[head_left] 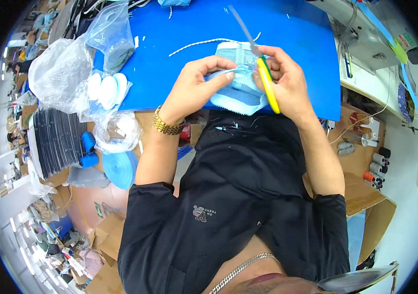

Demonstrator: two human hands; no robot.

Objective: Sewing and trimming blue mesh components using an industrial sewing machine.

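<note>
A light blue mesh fabric piece point(238, 98) with a white-edged upper section lies on the blue work surface point(170, 19). My left hand point(199, 83) pinches a fold of that mesh between thumb and fingers. My right hand point(282, 83) grips yellow-and-green-handled scissors point(268, 83), their long metal blade pointing up and away, while its fingertips are at the mesh's right side. A black-and-white cord point(194, 46) lies behind the fabric.
Plastic bags point(59, 71) and white rolls point(106, 90) sit on the left. Below them are dark stacked strips point(57, 139) and a light blue roll point(118, 166). A sewing machine point(370, 49) stands at right, with thread spools point(378, 166) nearer me. A person point(20, 66) is far left.
</note>
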